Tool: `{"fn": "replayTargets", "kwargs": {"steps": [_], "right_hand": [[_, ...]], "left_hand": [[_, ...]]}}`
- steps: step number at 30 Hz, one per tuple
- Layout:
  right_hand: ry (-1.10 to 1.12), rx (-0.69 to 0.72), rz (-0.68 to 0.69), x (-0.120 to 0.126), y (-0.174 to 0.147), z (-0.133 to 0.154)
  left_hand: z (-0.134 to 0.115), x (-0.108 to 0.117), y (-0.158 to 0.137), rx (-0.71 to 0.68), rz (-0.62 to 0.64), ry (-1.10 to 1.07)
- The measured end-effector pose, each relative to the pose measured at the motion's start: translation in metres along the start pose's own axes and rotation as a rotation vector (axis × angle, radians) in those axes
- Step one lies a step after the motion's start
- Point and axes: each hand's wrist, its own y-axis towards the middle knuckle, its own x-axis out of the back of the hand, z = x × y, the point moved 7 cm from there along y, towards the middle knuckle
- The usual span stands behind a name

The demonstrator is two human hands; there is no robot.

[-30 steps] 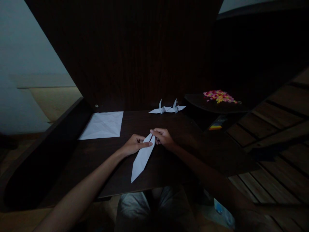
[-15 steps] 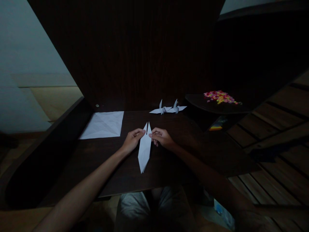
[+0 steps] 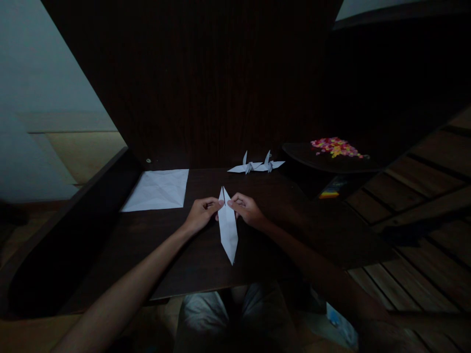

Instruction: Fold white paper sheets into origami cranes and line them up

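Observation:
A long, narrow piece of folded white paper (image 3: 228,228) is held above the dark desk, its two split points facing away from me and its broad tip toward me. My left hand (image 3: 201,213) pinches its left edge near the slit between the points. On the opposite edge, my right hand (image 3: 247,208) grips it with the thumb on top. The fingers behind the paper are partly hidden. Beyond my hands, two folded white paper cranes (image 3: 246,165) stand side by side at the back of the desk.
A creased white paper sheet (image 3: 158,190) lies at the left on the desk (image 3: 147,250). To the right, a raised dark shelf (image 3: 301,156) bears a heap of small pink, red and yellow pieces (image 3: 335,147). A tall dark panel (image 3: 213,83) rises behind.
The folded paper has swung in my fingers, its near tip moving to the right. The gap between its two far points has narrowed. Both hands stay nearly in place.

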Motion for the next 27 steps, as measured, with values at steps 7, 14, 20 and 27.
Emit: {"fn": "replayTargets", "kwargs": {"steps": [7, 14, 20, 27], "right_hand": [[-0.015, -0.016, -0.116, 0.012, 0.004, -0.008], [0.047, -0.077, -0.097, 0.011, 0.006, -0.014], [0.118, -0.044, -0.018, 0.006, 0.005, -0.014], [0.031, 0.032, -0.136, 0.020, 0.011, -0.014]], "left_hand": [[0.006, -0.009, 0.000, 0.049, 0.112, -0.068], [0.015, -0.001, 0.003, 0.051, 0.019, -0.110], [0.015, 0.010, 0.006, -0.010, -0.099, -0.139], [0.012, 0.006, 0.006, 0.030, -0.022, -0.014]]}}
